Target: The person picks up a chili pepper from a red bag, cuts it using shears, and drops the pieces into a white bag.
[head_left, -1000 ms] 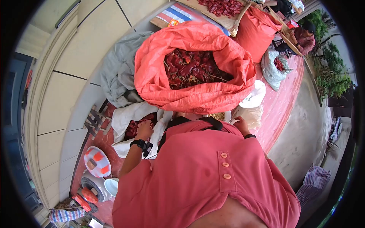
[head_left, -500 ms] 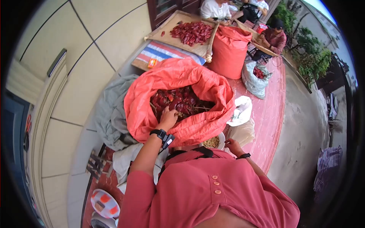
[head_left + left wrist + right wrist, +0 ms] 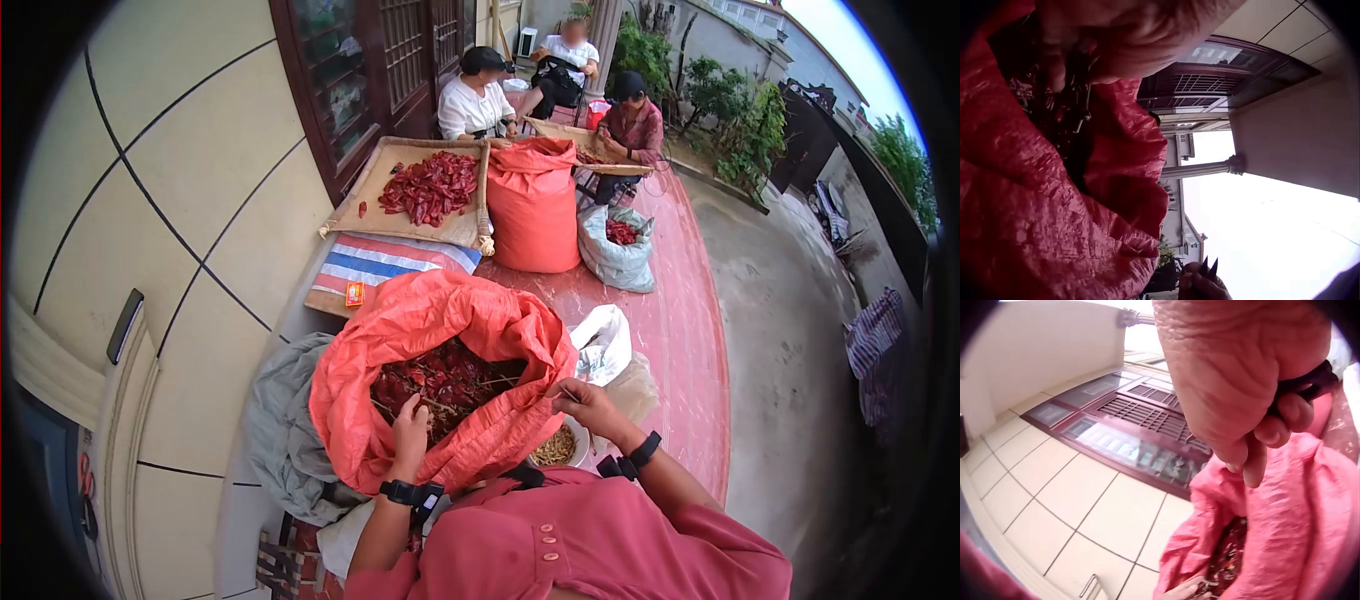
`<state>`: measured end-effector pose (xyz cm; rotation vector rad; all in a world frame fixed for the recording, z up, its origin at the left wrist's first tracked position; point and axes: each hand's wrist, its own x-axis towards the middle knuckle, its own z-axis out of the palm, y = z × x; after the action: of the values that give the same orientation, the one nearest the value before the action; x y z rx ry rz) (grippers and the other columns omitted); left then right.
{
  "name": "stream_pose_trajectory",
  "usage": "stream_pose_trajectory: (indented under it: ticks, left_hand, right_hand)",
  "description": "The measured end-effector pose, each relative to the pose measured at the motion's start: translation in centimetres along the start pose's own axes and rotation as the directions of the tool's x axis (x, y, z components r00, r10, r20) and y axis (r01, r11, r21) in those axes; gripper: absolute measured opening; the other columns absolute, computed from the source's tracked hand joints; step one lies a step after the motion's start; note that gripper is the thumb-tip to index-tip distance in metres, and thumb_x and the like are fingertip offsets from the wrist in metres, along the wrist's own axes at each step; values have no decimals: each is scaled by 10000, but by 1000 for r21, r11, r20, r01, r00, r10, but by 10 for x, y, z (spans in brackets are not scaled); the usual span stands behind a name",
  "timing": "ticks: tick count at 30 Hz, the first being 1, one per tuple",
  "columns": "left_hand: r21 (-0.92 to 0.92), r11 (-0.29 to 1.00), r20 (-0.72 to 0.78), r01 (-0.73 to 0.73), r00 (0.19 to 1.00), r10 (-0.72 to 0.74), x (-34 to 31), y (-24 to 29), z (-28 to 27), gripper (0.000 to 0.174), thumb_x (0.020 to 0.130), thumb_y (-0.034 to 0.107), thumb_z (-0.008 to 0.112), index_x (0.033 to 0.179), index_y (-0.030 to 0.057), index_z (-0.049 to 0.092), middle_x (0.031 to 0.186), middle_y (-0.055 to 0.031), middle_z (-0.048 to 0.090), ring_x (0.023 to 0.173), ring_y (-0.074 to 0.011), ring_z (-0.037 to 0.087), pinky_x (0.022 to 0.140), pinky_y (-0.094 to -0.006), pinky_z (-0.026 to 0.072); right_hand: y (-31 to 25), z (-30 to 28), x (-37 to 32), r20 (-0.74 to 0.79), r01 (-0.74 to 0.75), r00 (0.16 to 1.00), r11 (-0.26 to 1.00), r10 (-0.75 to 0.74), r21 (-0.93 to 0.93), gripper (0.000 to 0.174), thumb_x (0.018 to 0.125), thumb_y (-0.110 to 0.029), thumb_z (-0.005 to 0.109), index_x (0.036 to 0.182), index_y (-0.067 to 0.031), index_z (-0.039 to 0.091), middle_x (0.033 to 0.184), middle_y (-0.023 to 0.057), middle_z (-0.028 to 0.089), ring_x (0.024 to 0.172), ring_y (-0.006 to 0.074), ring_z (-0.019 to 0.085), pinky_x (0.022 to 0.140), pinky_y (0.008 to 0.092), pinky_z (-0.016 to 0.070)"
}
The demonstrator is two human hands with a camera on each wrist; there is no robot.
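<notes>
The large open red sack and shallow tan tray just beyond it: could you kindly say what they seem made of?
Large open red sack: probably woven plastic, slightly glossy; the left wrist view shows sharp creases and flecked glints.
Shallow tan tray: perhaps bamboo or cane, dull, from its colour and pole-like edging; weave unclear.

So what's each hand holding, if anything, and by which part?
The right hand grips a dark scissor-like tool by its handle end, pointed tips out. I can't tell whether the left hand holds anything.
</notes>
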<state>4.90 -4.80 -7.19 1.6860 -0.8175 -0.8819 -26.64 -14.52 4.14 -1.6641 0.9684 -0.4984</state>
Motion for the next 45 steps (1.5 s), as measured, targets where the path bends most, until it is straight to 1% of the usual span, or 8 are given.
stream_pose_trajectory:
  ticks: [3, 14, 21, 23, 27, 31, 35, 45]
  left_hand:
    - [-444, 885, 186, 140, 981, -62, -18, 35, 4, 379, 956, 121, 520, 1296, -40, 477, 1079, -105, 634, 920, -130, 633, 734, -225, 498]
    - [-207, 975, 145, -82, 983, 114, -39, 78, -2, 266, 970, 181, 527, 1132, -21, 585, 945, -66, 666, 792, -116, 630, 685, -239, 494]
    - [-60, 996, 118, -70, 990, 76, -39, 77, 1, 262, 960, 188, 538, 1115, -17, 591, 894, -71, 652, 786, -159, 621, 693, -278, 493]
    - [215, 936, 76, -278, 960, 268, -37, 67, 4, 252, 928, 184, 580, 1081, -16, 587, 875, -106, 624, 776, -226, 606, 713, -324, 488]
    - [513, 626, -48, -588, 708, 705, -35, 71, 13, 318, 874, 203, 644, 1076, -21, 544, 847, -152, 568, 762, -343, 561, 738, -389, 470]
    - [-13, 973, 60, -231, 971, 231, -42, 87, 29, 370, 875, 120, 630, 1191, 8, 475, 1158, -165, 533, 986, -305, 560, 853, -363, 462]
    - [-296, 917, -100, -267, 964, 248, -29, 62, 43, 447, 866, 72, 622, 1237, -30, 395, 1169, -254, 529, 1103, -340, 549, 914, -368, 432]
    - [184, 933, 72, -309, 951, 300, -40, 80, 32, 257, 897, 144, 581, 1051, -32, 475, 933, -248, 611, 881, -425, 608, 727, -451, 470]
  right_hand:
    - [-24, 42, 39, 162, 146, 975, 987, -154, 64, 233, 863, -76, 648, 1090, -38, 616, 908, -2, 585, 828, 83, 533, 771, 253, 458]
    - [-40, 124, 98, 364, -132, 927, 830, -91, 542, 221, 918, -136, 627, 1112, -35, 595, 892, -13, 595, 830, 65, 575, 723, 228, 483]
    - [-41, 121, 93, 99, 331, 937, 941, -336, 67, 139, 872, -76, 640, 1004, -39, 616, 868, 40, 610, 821, 147, 612, 729, 269, 498]
    - [-40, 117, 91, 47, 522, 847, 812, -530, -259, 144, 843, -55, 653, 979, -37, 610, 858, 63, 602, 826, 182, 618, 737, 280, 497]
    - [-58, 112, 84, 12, 340, 936, 900, -351, -274, 136, 820, -32, 657, 934, -33, 583, 851, 90, 583, 825, 202, 608, 752, 291, 490]
    - [-49, 129, 85, -26, 356, 934, 934, -356, 14, 122, 828, -50, 637, 900, -31, 541, 830, 104, 553, 777, 221, 578, 709, 311, 472]
    - [-53, 129, 86, -134, 424, 894, 904, -428, -53, 172, 829, -120, 650, 862, -40, 502, 808, 125, 521, 743, 282, 557, 671, 354, 453]
    - [-62, 107, 82, 105, 291, 951, 956, -292, 23, 181, 832, -140, 658, 899, -26, 535, 795, 113, 533, 729, 202, 583, 660, 317, 470]
